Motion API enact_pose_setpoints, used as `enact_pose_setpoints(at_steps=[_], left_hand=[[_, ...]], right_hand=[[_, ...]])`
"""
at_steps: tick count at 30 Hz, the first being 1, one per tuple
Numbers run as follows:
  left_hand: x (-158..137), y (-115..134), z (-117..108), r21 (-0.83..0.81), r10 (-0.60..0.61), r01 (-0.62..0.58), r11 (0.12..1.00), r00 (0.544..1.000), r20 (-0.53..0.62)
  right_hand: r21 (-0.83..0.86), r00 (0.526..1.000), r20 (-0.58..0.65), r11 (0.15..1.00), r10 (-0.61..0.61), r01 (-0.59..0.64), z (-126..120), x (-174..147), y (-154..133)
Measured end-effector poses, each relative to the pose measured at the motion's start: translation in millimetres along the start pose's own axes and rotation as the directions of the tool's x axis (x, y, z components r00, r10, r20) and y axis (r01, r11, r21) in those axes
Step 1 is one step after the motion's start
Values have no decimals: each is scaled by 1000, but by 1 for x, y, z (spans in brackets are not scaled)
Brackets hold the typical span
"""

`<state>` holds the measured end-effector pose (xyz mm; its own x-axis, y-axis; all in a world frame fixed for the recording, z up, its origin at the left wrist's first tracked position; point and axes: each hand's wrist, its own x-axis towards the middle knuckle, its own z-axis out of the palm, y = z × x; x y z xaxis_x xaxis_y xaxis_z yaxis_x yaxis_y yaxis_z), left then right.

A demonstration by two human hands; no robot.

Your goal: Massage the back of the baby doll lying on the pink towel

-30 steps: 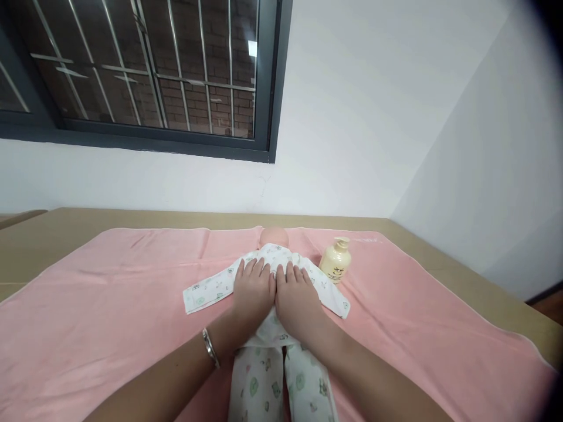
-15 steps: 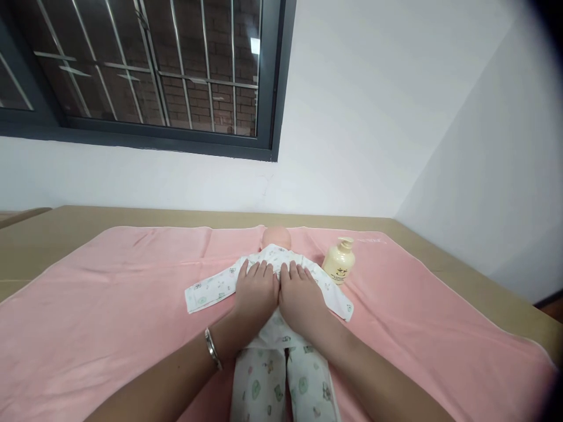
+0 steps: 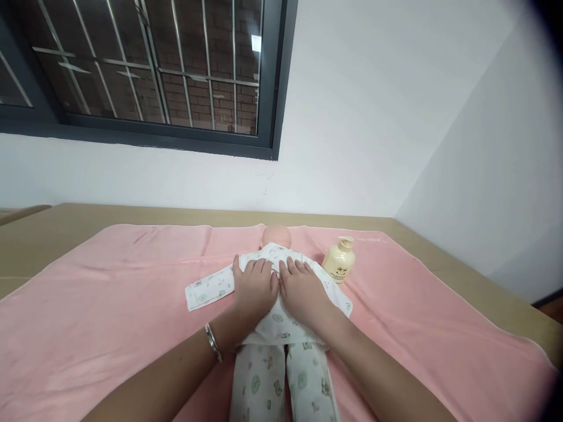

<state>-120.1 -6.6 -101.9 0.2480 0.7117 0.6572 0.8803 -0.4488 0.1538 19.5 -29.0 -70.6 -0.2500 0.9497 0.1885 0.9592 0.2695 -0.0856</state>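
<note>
A baby doll [image 3: 276, 236] lies on its back on a pink towel [image 3: 109, 293], head away from me. It wears a white printed top [image 3: 206, 289] and matching trousers [image 3: 259, 381]. My left hand [image 3: 254, 286] rests flat on the doll's chest, fingers spread, a silver bracelet on the wrist. My right hand [image 3: 302, 289] lies flat beside it on the chest, thumbs nearly touching. Neither hand grips anything.
A cream pump bottle [image 3: 338, 261] stands on the towel just right of the doll's shoulder. The towel covers a tan table [image 3: 65, 220] set against a white wall, with a barred window [image 3: 145, 76] above. Another wall closes the right side.
Both hands have slid a little up the doll's chest toward its head, and more of the top's hem shows below the wrists.
</note>
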Motion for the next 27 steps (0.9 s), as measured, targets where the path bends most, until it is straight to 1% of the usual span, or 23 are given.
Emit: enact_pose_setpoints(at_steps=[2,4,6,8,10,12,13,14,16,17,19,21,23,25,27], left_hand=[[2,-3,6,-24,-70,71,997,997,38],[4,-7,17,-65,-117,122,990,990,82],[5,-12,25,-94,-130,142,985,985,117],[6,-15,28,-101,-103,114,988,989,105],[5,-14,25,-91,-26,30,995,999,46],[2,-10,16,-60,53,-54,997,998,-17],[1,-7,11,-35,74,-75,997,997,-38],[0,-4,6,-7,79,-79,997,996,-48],[-1,2,0,51,51,-48,998,998,-44],[-2,4,-2,75,29,-26,997,999,-33],[-1,5,1,99,-14,13,995,1000,5],[1,2,8,76,-49,44,996,997,66],[2,-4,19,14,-83,81,997,988,131],[4,-11,28,-61,-112,123,990,980,167],[3,-16,33,-138,-122,146,980,979,166]], right_hand=[[52,1000,10,999,-7,6,-2,3,5],[144,1000,13,989,22,-24,1,13,17],[222,999,4,974,53,-53,7,24,28],[257,998,-3,964,66,-63,12,29,32],[243,997,20,967,74,-77,11,27,26],[180,994,75,979,79,-92,3,16,15],[132,991,107,987,75,-89,-3,9,9],[80,988,139,994,63,-75,-10,2,4],[-1,980,197,1000,21,-21,-23,-9,-3],[-11,976,216,1000,2,0,-28,-12,-3],[33,974,225,999,-13,6,-30,-10,2],[118,982,187,992,9,-32,-22,0,12],[188,994,105,981,37,-56,-5,13,21],[229,999,-8,972,47,-44,11,24,28],[261,996,-81,965,37,-14,22,29,31]])
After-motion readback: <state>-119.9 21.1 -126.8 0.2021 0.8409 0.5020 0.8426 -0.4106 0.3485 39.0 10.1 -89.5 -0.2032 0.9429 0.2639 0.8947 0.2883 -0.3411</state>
